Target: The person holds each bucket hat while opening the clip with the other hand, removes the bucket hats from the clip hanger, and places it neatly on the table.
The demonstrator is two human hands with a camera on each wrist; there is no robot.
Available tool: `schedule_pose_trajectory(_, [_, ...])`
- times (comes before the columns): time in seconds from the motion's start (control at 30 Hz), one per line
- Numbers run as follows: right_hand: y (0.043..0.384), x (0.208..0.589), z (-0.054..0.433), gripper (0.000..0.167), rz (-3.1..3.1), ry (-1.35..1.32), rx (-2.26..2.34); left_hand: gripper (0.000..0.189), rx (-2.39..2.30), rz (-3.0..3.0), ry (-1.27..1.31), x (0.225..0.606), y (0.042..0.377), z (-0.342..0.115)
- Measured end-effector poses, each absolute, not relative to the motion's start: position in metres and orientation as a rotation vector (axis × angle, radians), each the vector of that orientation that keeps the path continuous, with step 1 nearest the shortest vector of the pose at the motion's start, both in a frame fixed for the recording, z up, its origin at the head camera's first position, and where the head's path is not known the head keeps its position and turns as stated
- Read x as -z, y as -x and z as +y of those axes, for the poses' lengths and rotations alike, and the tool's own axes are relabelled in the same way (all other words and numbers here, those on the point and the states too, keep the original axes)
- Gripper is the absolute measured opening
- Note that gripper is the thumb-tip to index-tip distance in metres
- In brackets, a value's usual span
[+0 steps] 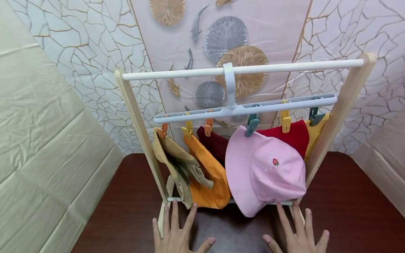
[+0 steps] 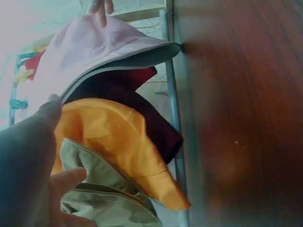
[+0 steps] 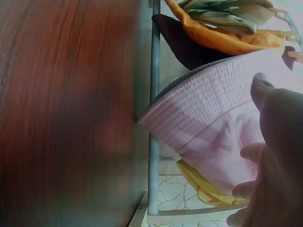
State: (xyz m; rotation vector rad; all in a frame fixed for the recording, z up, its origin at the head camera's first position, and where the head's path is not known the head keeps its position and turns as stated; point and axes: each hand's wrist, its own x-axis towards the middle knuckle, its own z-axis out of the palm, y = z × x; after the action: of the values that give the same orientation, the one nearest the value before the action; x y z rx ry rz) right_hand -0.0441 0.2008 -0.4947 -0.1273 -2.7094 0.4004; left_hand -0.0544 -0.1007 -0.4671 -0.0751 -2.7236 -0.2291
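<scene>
My left hand (image 1: 177,233) is spread with straight fingers at the front left of a wooden rack, nearest an olive-tan hat (image 1: 180,168) and an orange hat (image 1: 212,179). Fingers likewise spread, my right hand (image 1: 299,233) is below a pink bucket hat (image 1: 278,168) with a strawberry motif. Neither hand holds anything; whether fingertips touch the rack or hats I cannot tell. A light-blue clip hanger (image 1: 246,109) carries these hats, a dark maroon item (image 1: 215,142), a red item (image 1: 294,135) and a yellow item (image 1: 316,135), the last three partly hidden.
The hanger hooks over the rack's white top bar (image 1: 190,72), between wooden side posts (image 1: 341,105). Orange, yellow and green clips (image 1: 252,125) line it. Below is a dark brown table (image 1: 110,211). A patterned backdrop (image 1: 95,45) stands behind, with beige cloth (image 1: 38,140) on the left.
</scene>
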Motion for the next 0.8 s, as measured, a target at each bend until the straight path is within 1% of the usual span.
schedule_pose_trajectory(0.07, [0.044,0.494,0.199,0.107,-2.649,0.113,-0.404,0.090,0.239,-2.651,0.105,0.466,0.054,-0.102])
schedule_pose_trajectory(0.1, [0.044,0.492,0.199,0.103,-2.599,0.099,-0.434,0.089,0.241,-2.599,0.126,0.466,0.054,-0.102])
schedule_pose_trajectory(0.17, [0.047,0.487,0.199,0.089,-2.444,0.026,-0.487,0.088,0.245,-2.506,0.170,0.467,0.056,-0.103])
schedule_pose_trajectory(0.23, [0.048,0.478,0.199,0.078,-2.306,-0.059,-0.518,0.091,0.245,-2.416,0.217,0.468,0.058,-0.103])
schedule_pose_trajectory(0.33, [0.054,0.466,0.200,0.077,-2.128,-0.170,-0.518,0.092,0.232,-2.321,0.276,0.465,0.063,-0.103])
schedule_pose_trajectory(0.53, [0.067,0.442,0.197,0.061,-1.846,-0.271,-0.555,0.085,0.269,-2.202,0.345,0.445,0.074,-0.103])
schedule_pose_trajectory(0.67, [0.078,0.421,0.194,0.059,-1.709,-0.316,-0.561,0.076,0.399,-2.217,0.361,0.430,0.081,-0.103])
schedule_pose_trajectory(0.73, [0.081,0.410,0.197,0.061,-1.718,-0.308,-0.573,0.070,0.479,-2.258,0.350,0.422,0.086,-0.103])
schedule_pose_trajectory(0.8, [0.084,0.402,0.201,0.065,-1.760,-0.302,-0.588,0.068,0.553,-2.286,0.331,0.415,0.091,-0.103])
